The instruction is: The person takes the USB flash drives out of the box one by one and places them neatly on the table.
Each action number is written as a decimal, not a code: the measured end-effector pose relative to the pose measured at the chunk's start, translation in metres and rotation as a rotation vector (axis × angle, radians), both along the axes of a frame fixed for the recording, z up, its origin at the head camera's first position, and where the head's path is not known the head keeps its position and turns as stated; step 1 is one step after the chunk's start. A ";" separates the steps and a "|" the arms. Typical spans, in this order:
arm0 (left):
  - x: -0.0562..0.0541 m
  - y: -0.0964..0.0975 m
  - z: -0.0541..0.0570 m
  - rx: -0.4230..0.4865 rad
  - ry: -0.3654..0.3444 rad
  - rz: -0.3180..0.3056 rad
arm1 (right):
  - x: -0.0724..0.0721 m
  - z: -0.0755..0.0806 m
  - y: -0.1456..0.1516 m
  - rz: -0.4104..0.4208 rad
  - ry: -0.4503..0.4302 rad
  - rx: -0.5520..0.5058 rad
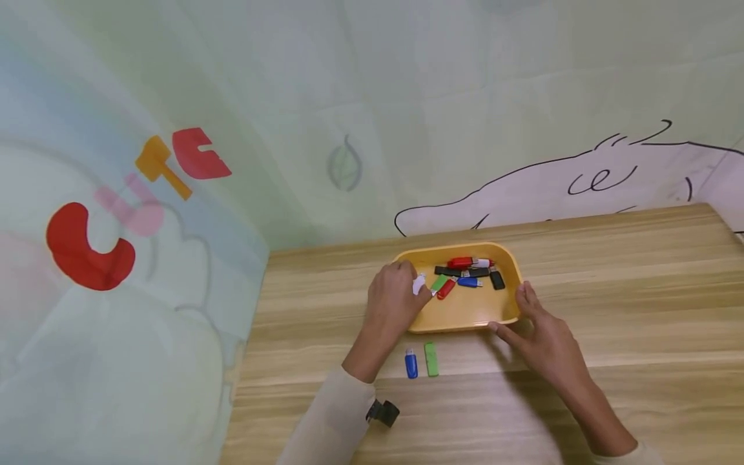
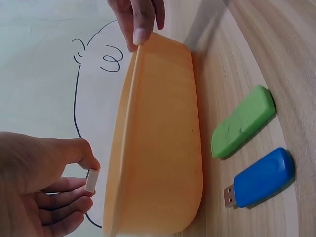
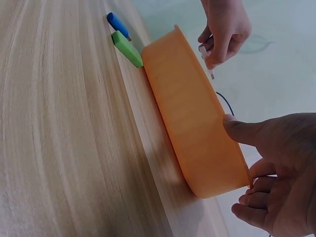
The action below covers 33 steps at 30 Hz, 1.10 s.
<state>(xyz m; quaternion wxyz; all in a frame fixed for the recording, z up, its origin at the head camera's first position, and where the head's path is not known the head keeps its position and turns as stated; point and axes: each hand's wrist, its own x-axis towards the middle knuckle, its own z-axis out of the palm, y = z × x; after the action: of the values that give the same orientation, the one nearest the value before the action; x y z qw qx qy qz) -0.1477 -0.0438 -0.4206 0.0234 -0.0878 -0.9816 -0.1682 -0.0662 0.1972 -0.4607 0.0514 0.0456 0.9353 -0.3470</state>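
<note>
A white USB stick (image 1: 418, 283) is pinched between the thumb and fingers of my left hand (image 1: 394, 294), over the left end of the yellow-orange tray (image 1: 450, 327). In the left wrist view the pale end of that stick (image 2: 92, 180) shows at the fingertips, beside the tray's rim. My right hand (image 1: 549, 342) grips the tray's near right corner, thumb on the near rim and fingers along the right side. Inside the tray lie several USB sticks, among them a green one (image 1: 438, 284), a red one (image 1: 446, 289), a blue one (image 1: 467, 282) and a black one (image 1: 496, 279).
On the wooden table (image 1: 628, 290) in front of the tray, a blue USB stick (image 1: 411, 364) and a green USB stick (image 1: 431, 360) lie side by side. A printed cloth (image 1: 279, 129) hangs behind and left of the table. A black device (image 1: 383, 412) sits at the left sleeve.
</note>
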 end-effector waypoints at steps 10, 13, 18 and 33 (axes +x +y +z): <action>0.013 0.004 0.006 0.065 -0.034 0.045 | 0.001 -0.001 0.001 0.006 0.007 0.007; 0.018 0.004 0.008 0.084 -0.036 0.053 | 0.002 -0.002 0.002 0.009 0.012 0.001; 0.025 0.005 0.011 0.097 -0.055 0.052 | 0.002 -0.002 0.001 0.009 0.013 -0.003; 0.043 0.008 0.012 0.131 -0.078 0.063 | 0.002 -0.002 0.000 0.009 0.026 0.005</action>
<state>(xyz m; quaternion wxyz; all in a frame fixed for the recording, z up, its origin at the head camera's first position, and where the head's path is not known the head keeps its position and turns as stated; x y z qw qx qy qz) -0.1044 -0.0353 -0.4086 -0.0041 -0.0485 -0.9709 -0.2345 -0.0644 0.1975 -0.4630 0.0409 0.0369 0.9369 -0.3451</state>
